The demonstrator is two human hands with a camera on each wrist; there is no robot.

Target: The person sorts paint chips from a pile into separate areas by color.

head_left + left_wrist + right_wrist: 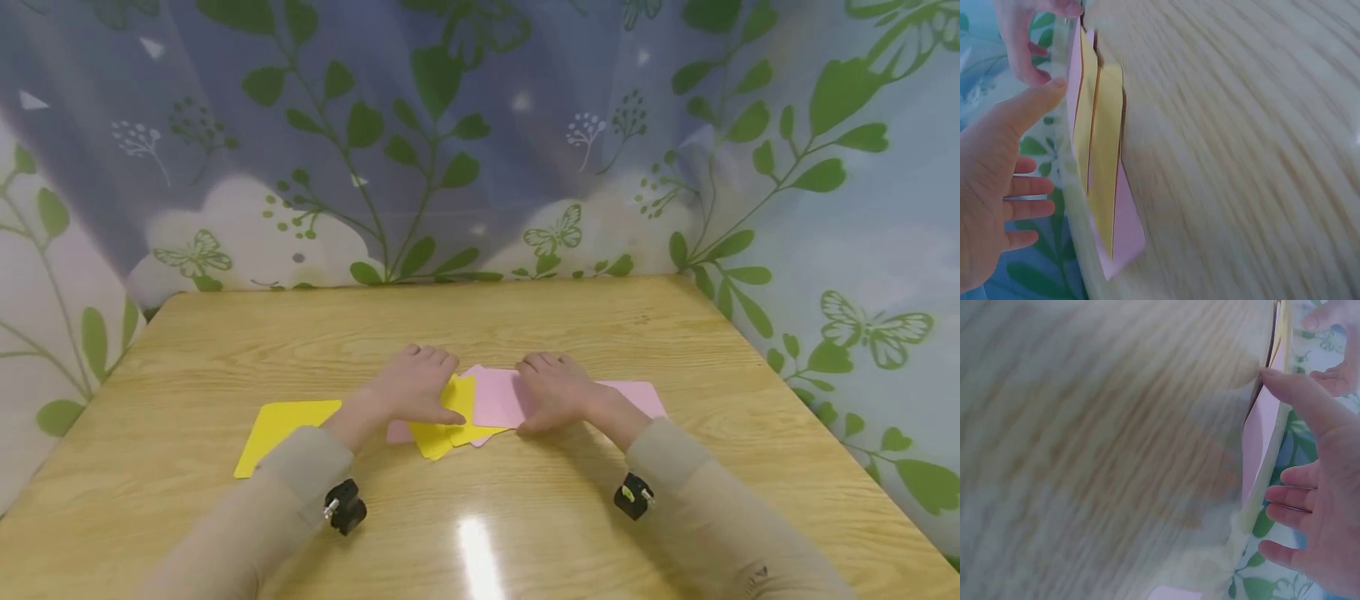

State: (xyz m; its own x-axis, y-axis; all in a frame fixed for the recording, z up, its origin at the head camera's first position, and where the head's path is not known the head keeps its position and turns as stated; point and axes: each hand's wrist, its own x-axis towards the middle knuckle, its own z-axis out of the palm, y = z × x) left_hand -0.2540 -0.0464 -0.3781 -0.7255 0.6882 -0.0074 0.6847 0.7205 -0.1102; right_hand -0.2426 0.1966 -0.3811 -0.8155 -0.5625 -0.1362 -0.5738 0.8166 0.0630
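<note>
Several yellow and pink cards overlap in a pile between my hands. My left hand (416, 383) is over its left side. In the left wrist view its thumb (1038, 103) is extended beside the yellow cards (1105, 144), and the other fingers stand apart and hold nothing. My right hand (558, 390) is over the pink card (497, 398) on the pile's right side. Its thumb (1291, 387) meets the near edge of the pile in the right wrist view, while the other fingers are spread loosely. The hand hides part of the pink card.
A yellow card (281, 425) lies apart at the left, partly behind my left forearm. Another pink card (637, 395) lies at the right beyond my right wrist. Beneath them is a wooden table (420, 542), and a leaf-patterned curtain (480, 167) hangs behind it.
</note>
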